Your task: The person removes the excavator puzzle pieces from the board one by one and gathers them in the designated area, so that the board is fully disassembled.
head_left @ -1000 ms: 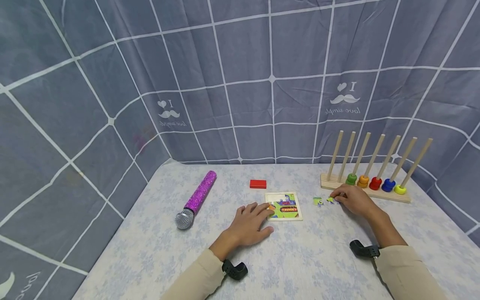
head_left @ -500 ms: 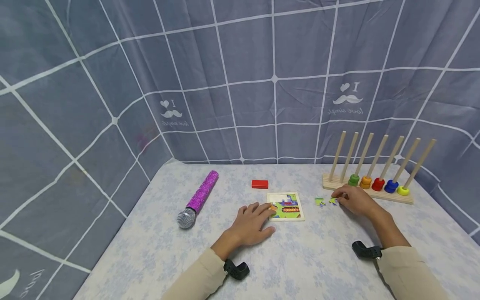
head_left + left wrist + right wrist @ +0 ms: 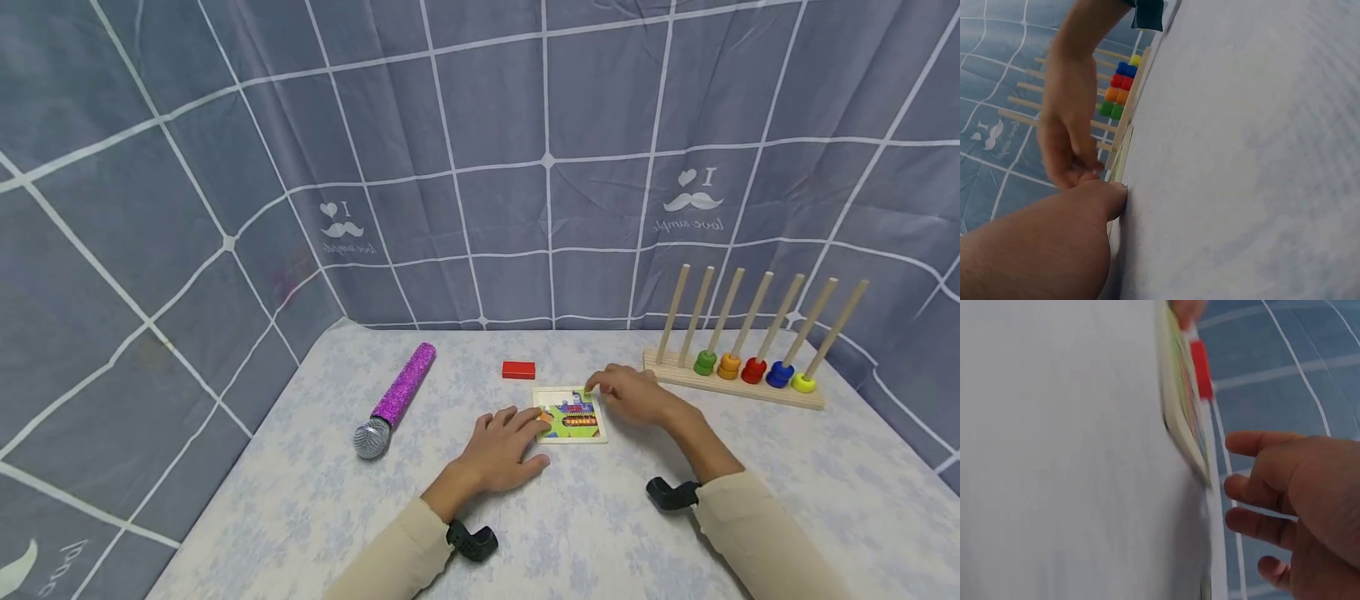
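Observation:
A square wooden puzzle tray (image 3: 538,393) lies mid-table, its lower part filled with a colourful picture and its upper left bare. My left hand (image 3: 501,454) lies with fingers spread on the table, fingertips over the tray's left edge. Above the tray's upper right corner my right hand (image 3: 637,396) pinches a small yellow-green puzzle piece (image 3: 588,393) at the fingertips. The right wrist view shows these fingers (image 3: 1260,442) bent beside the tray (image 3: 1179,425); the piece does not show there. My left hand (image 3: 1060,231) hides most of the tray in the left wrist view.
A red block (image 3: 518,370) sits behind the tray. At the left lies a purple glittery microphone (image 3: 405,385). A wooden peg rack (image 3: 738,385) with coloured beads stands at the back right, close behind my right hand. A grey gridded cloth (image 3: 495,208) hangs around the table.
My right hand has moved left from the loose puzzle pieces near the rack to the tray's upper right corner; those pieces are now hidden behind it. My left hand has stayed in place.

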Available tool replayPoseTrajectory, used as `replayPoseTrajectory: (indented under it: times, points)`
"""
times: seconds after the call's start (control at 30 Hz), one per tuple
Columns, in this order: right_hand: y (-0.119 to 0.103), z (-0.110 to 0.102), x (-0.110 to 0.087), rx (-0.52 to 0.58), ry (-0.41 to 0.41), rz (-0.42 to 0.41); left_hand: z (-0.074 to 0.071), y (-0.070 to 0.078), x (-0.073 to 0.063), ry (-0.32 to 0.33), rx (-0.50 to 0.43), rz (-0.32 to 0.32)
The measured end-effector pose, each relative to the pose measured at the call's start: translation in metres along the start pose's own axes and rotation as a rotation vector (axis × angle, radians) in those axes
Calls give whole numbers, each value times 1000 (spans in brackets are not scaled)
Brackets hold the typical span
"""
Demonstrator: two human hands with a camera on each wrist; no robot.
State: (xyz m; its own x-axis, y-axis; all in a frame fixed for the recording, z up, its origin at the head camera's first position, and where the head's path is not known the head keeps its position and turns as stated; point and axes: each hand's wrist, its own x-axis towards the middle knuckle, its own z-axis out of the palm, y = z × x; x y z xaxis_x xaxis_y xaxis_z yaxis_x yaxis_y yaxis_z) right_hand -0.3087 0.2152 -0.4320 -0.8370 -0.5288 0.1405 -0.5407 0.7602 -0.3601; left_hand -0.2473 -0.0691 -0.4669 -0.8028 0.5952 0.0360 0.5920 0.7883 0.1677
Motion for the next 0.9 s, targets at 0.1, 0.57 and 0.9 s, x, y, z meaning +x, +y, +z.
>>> replayPoseTrajectory:
  times: [0.1,0.57,0.9]
  points:
    - [-20,11,14,-61,-53,-5,1,0,-1,-2,4,-3]
    - [-39,19,28,-131,-181,188,1,-1,-2,-6,17,-3]
    - [-27,12,27,-21,-164,74,2,-3,1,1,34,1]
